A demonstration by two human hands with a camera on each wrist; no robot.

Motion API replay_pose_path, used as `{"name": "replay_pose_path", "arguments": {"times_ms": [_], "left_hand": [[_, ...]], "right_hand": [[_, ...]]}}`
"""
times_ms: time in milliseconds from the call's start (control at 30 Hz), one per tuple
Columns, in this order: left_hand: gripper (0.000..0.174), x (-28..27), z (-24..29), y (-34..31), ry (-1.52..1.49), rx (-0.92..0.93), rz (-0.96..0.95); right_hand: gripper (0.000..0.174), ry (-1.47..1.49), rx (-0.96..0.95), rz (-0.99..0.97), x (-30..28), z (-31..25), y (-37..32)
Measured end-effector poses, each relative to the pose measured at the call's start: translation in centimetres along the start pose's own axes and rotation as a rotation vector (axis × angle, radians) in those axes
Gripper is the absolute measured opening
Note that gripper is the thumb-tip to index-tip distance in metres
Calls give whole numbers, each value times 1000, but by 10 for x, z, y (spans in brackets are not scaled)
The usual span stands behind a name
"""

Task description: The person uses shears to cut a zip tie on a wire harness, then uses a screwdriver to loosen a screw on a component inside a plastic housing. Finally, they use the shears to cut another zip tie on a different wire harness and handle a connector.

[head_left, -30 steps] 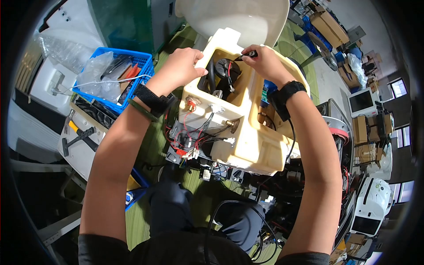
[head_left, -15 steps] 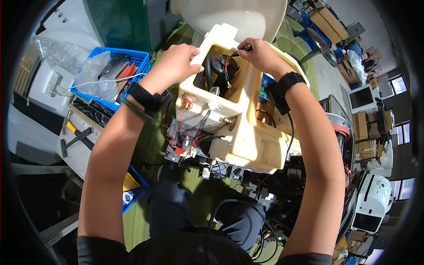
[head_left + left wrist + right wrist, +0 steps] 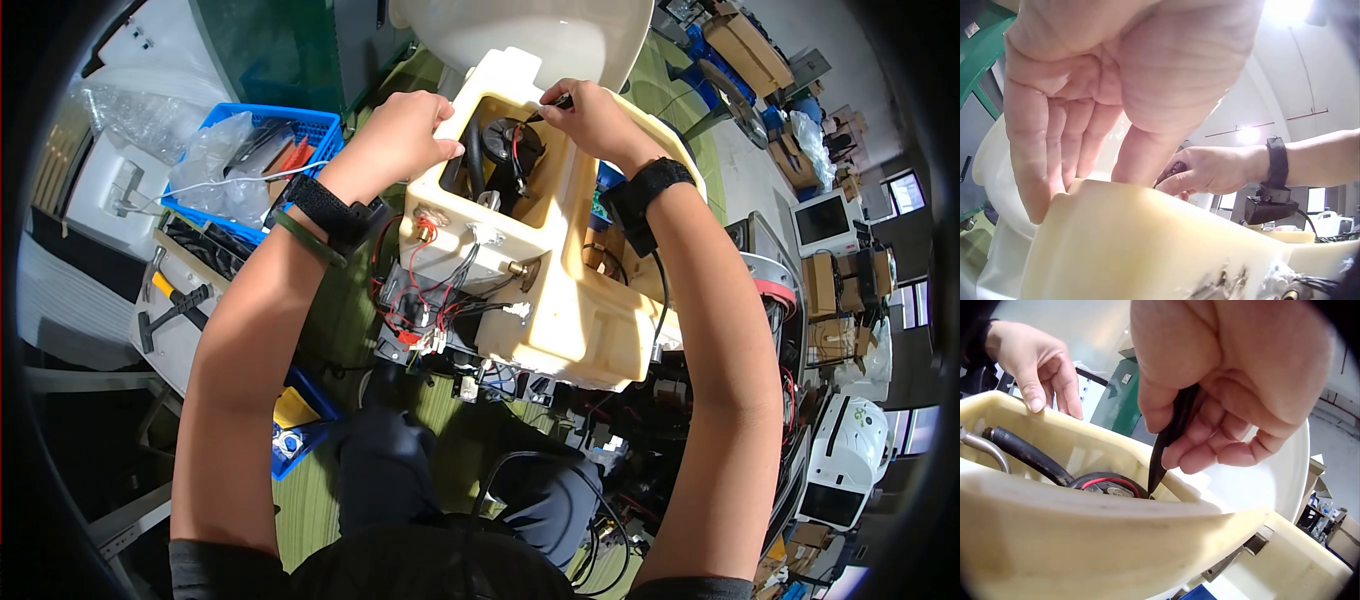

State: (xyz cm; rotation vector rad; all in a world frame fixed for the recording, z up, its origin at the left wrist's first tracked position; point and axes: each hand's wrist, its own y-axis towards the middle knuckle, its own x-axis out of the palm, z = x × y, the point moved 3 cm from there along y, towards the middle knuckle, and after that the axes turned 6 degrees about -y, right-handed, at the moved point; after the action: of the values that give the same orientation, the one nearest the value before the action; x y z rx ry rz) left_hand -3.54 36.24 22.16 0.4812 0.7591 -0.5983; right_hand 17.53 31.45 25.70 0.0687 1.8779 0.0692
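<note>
A cream plastic housing (image 3: 548,240) with deep compartments stands in front of me. Inside its left compartment are a round black motor-like part (image 3: 503,140), red and black wires, and a thick black hose (image 3: 1032,454). My right hand (image 3: 598,122) pinches a slim black tool (image 3: 1172,434) between thumb and fingers. Its tapered point slants down over the compartment, close beside the round part. My left hand (image 3: 398,140) rests on the left rim, the thumb (image 3: 1034,397) on the edge and the relaxed fingers (image 3: 1029,156) over the outside.
Loose red and black wires (image 3: 430,310) hang at the housing's front. To the left stand a blue basket (image 3: 325,125) of bagged parts and a hammer (image 3: 172,290) on a white surface. A large white shell (image 3: 530,40) sits behind the housing.
The housing and both hands appear slightly higher in the head view than a second ago. The right hand still pinches the black tool, and the left stays on the rim.
</note>
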Motion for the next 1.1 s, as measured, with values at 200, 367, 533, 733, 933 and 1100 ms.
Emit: {"name": "replay_pose_path", "arguments": {"times_ms": [200, 367, 533, 733, 933, 1100], "left_hand": [[47, -1, 0, -2, -25, 12, 17], [47, -1, -1, -1, -31, 0, 3], [47, 0, -2, 0, -14, 16, 10], [48, -1, 0, -1, -12, 1, -11], [48, 0, 0, -1, -9, -10, -12], [48, 1, -1, -1, -9, -1, -10]], "right_hand": [[24, 15, 2, -2, 0, -2, -3], [24, 26, 8, -5, 0, -2, -2], [23, -14, 15, 0, -1, -4, -3], [23, -17, 19, -9, 2, -3, -2], [25, -69, -52, 18, 5, -3, 0], [26, -54, -67, 18, 5, -2, 1]]}}
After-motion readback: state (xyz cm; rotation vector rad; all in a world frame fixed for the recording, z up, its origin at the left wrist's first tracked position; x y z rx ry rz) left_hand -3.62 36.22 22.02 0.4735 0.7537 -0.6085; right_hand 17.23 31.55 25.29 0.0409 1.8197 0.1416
